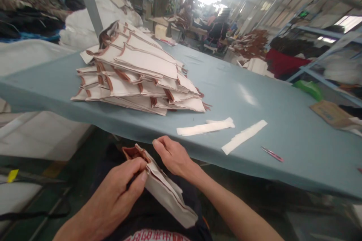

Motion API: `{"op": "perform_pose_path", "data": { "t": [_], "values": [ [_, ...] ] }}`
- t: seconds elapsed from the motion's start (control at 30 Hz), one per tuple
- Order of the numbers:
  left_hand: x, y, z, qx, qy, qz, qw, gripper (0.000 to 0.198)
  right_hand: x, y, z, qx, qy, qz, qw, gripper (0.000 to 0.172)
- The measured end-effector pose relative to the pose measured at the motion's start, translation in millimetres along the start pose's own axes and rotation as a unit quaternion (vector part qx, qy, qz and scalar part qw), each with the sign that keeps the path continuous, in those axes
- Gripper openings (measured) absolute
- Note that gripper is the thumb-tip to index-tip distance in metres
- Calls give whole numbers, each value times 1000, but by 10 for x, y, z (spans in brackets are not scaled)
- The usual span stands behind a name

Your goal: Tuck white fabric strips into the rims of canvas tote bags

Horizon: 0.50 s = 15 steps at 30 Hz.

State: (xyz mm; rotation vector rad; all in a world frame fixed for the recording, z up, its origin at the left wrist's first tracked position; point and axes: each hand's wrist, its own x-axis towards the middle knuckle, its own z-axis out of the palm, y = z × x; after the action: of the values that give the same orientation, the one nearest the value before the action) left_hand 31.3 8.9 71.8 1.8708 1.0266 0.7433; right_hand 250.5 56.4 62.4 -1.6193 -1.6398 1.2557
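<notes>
My left hand [118,184] pinches the upper edge of a folded off-white fabric piece [169,196] with brown lining, between thumb and fingers. The piece slants down to the right over my lap, in front of the table edge. Just right of its top end, my right hand [175,156] is closed with the fingers curled in, apart from the left hand. Whatever those fingers may pinch is too small or hidden to make out. Beyond my hands, a big stack of similar off-white pieces with brown edges [141,71] lies on the table.
On the blue-green table [283,128] lie two groups of white strips [206,127] [244,135] and small pink-handled snips [272,154]. A brown cardboard piece [333,115] and a green object [308,89] are at the right. A person [217,30] sits farther back.
</notes>
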Motion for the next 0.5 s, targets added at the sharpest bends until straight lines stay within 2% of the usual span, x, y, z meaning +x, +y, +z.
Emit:
{"op": "perform_pose_path", "data": {
  "t": [0.03,0.1,0.2,0.33,0.5],
  "values": [
    [-11,26,-38,-15,-9,2,1000,46,-49,-26,-52,-3,14,-31,999,39],
    [-28,74,-104,-31,-28,0,999,48,-152,-95,-154,13,10,-118,993,44],
    [-39,138,-179,-19,-34,-23,999,46,-266,-206,-242,70,-65,-229,969,50],
    [-40,238,-227,-12,-37,-30,999,39,-292,-275,-251,71,-146,-288,944,53],
    [-54,344,-148,-18,-29,-50,998,40,-285,-256,-313,19,-141,-349,926,46]
  ]
}}
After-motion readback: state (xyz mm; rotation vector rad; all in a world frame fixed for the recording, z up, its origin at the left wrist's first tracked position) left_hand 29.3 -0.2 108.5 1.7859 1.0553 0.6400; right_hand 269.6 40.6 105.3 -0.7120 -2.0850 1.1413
